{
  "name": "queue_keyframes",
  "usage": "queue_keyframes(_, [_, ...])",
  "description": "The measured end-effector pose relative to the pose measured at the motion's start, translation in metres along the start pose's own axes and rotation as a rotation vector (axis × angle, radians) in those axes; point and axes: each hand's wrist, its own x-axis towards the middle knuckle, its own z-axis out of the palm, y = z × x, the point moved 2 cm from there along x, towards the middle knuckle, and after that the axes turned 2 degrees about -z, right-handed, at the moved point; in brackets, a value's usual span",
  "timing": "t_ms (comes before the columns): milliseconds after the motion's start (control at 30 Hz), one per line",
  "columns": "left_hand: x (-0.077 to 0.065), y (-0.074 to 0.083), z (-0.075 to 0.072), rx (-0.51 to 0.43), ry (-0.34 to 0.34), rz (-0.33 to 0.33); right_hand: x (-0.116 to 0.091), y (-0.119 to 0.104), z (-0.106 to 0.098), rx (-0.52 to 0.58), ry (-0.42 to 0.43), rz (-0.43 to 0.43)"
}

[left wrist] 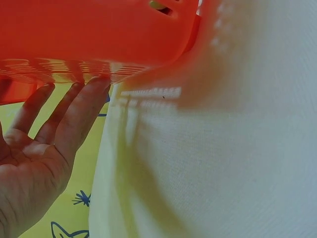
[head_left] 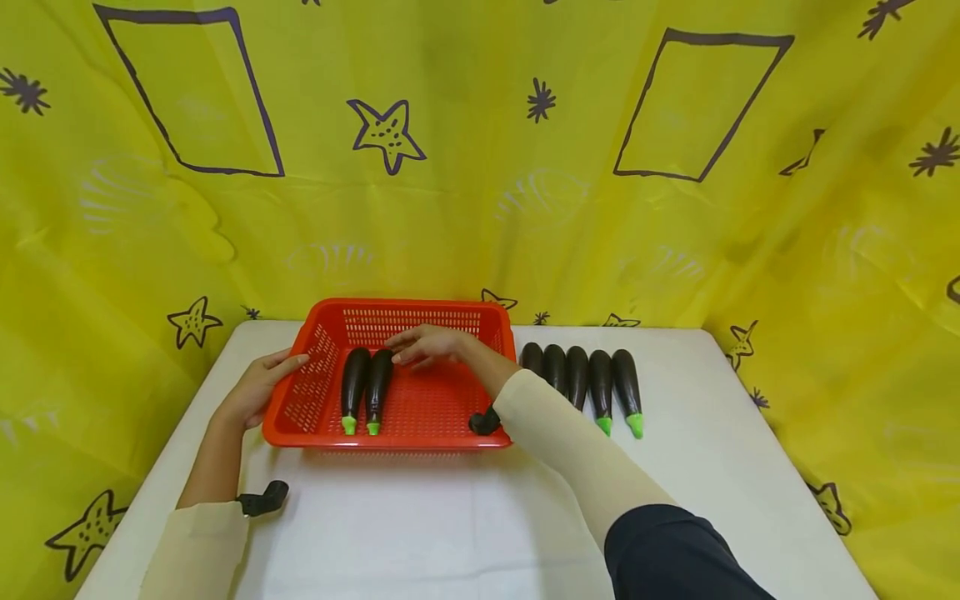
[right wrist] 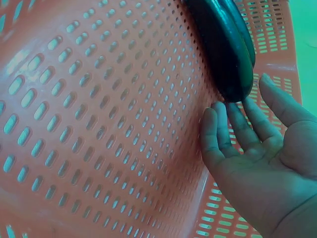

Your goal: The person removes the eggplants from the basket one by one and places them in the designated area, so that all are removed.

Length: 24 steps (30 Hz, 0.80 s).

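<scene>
A red perforated plastic basket (head_left: 450,400) stands on the white table with two dark eggplants (head_left: 355,387) lying side by side in its left half, green stem ends toward me. My left hand (head_left: 255,387) holds the basket's left rim, thumb over the edge; the left wrist view shows its fingers (left wrist: 81,111) against the outer wall. Inside the basket, my right hand (head_left: 431,343) is at the rounded far end of the right-hand eggplant (head_left: 379,387). Its fingers are spread and loosely bent in the right wrist view, fingertips close to that eggplant (right wrist: 223,54); whether they touch it I cannot tell.
Several more eggplants (head_left: 625,387) lie in a row on the white table (head_left: 720,483) right of the basket, some partly hidden by my right forearm. A yellow patterned curtain (head_left: 465,225) surrounds the table at the back and sides.
</scene>
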Motion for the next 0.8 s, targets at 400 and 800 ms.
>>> queue_keyframes(400, [-0.0003,0.0008,0.0029,-0.020,0.006,-0.006,-0.0001,0.0013,0.0004,0.059,0.067,-0.008])
queue_keyframes(800, [-0.0007,0.0005,0.0020,-0.015,0.011,-0.020,-0.0038,-0.0018,0.0030,0.109,0.030,-0.020])
